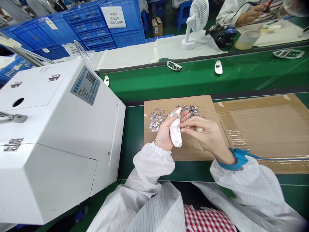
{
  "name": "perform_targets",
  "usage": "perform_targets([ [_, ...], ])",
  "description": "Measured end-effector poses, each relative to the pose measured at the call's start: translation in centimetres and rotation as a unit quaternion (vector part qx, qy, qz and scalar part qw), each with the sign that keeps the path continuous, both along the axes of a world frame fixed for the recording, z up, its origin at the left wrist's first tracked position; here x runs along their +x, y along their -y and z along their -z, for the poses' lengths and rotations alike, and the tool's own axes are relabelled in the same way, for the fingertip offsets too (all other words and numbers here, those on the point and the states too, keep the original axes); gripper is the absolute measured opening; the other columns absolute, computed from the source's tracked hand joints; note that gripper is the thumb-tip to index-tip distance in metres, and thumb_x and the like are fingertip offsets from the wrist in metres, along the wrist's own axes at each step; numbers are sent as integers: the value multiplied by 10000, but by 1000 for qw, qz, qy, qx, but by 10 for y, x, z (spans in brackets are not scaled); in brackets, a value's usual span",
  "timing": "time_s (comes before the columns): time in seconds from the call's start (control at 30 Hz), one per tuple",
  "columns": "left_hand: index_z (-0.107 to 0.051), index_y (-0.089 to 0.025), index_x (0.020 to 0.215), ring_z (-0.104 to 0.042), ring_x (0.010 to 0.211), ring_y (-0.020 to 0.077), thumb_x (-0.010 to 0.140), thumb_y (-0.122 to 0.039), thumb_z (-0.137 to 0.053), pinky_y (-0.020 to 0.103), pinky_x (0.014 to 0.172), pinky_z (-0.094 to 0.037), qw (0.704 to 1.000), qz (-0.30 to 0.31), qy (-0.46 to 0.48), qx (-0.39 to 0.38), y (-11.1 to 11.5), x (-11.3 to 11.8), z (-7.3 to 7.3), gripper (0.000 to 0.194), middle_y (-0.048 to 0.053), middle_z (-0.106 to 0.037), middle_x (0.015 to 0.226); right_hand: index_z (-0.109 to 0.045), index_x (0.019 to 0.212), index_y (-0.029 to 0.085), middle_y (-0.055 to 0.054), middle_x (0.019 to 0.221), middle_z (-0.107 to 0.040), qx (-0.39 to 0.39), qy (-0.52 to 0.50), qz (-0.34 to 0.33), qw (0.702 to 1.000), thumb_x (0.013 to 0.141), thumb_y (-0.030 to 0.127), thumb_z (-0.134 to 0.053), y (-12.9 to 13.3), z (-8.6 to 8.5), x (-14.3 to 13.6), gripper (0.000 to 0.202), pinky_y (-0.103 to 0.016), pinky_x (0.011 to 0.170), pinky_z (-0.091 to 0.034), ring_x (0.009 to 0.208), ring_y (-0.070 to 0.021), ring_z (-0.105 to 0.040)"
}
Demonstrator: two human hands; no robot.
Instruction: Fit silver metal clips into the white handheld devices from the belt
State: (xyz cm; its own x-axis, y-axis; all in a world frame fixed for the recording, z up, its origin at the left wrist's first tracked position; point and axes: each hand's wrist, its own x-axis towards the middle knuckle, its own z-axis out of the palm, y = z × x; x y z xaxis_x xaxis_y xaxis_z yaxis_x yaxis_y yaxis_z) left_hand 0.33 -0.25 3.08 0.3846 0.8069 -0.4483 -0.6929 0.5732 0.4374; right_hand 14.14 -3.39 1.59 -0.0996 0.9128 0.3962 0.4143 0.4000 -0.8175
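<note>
Cardboard (pixel 193 148) below, left hand (pixel 164 133) palm-up under white device (pixel 175 129)

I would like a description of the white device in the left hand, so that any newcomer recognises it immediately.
Find the big white machine, then the cardboard sheet nearest to it. Above this sheet, the left hand holds the white device. It is long, with a pale green patch, unlike the small silver pieces lying on the cardboard.

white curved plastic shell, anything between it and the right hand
Nothing visible: the right hand has its fingertips at the edge of the white curved plastic shell, held in the left hand. The small silvery metal parts lie below, on brown cardboard.
</note>
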Motion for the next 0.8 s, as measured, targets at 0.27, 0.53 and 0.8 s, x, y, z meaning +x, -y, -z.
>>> perform_targets([
  [0.27, -595, -136, 1222, -627, 1229, 235, 927, -127, -558, 359, 1101, -447, 1000, -8, -5, -5, 4, 0, -2, 298, 133, -687, 1205, -766, 953, 196, -47, 901, -733, 81, 103, 3, 991, 887, 182, -672, 7, -5, -3, 116, -290, 658, -528, 781, -156, -664],
  [0.53, -637, -76, 1136, -644, 1199, 227, 988, -243, -478, 304, 1041, -514, 992, -25, 43, -112, 7, 1, -1, 274, 164, -693, 1194, -702, 1198, 198, -89, 1008, -663, 67, 165, 3, 984, 982, 265, -525, 16, 5, -9, 287, -305, 676, -531, 826, -165, -640],
  [0.8, -630, -84, 1103, -738, 927, 178, 977, -194, -498, 252, 850, -604, 976, -107, 54, -181, 9, -15, 13, 213, 124, -729, 980, -740, 1112, 212, -66, 930, -706, -5, 241, -22, 970, 979, 284, -510, -16, 1, -7, 276, -314, 697, -485, 789, -181, -643],
])
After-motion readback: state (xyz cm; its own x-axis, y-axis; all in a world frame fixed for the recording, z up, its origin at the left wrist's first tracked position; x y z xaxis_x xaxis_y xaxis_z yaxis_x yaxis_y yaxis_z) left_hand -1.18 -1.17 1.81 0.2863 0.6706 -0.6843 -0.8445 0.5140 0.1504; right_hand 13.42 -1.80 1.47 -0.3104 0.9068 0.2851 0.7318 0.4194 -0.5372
